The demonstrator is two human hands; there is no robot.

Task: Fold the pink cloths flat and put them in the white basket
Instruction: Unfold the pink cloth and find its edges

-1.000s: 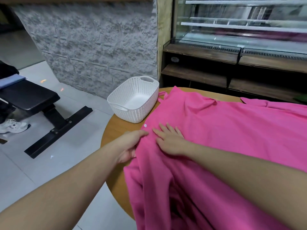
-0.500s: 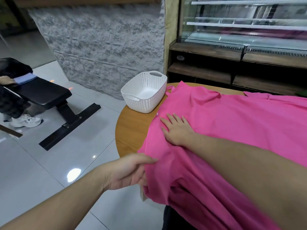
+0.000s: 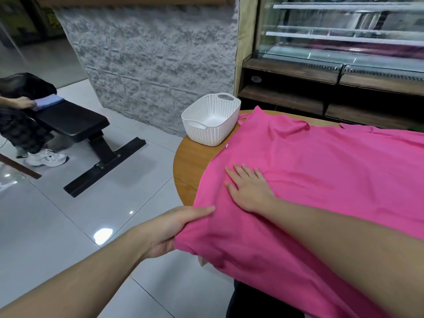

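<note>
Both hands are on the pink cloth (image 3: 321, 180): the left hand (image 3: 169, 230) grips its near edge where it hangs off the table (image 3: 192, 161), thumb on top and fingers curled underneath, while the right hand (image 3: 247, 189) lies flat on the fabric with fingers straight and spread. That cloth is spread wide over the round wooden top, and the white basket (image 3: 211, 122) stands at the table's far left edge, just beside the cloth's far corner. Beyond, on the tiled floor (image 3: 68, 226), a black bench (image 3: 73, 122) carries a folded blue cloth (image 3: 49, 101) that another person's hand (image 3: 24, 103) touches.
</note>
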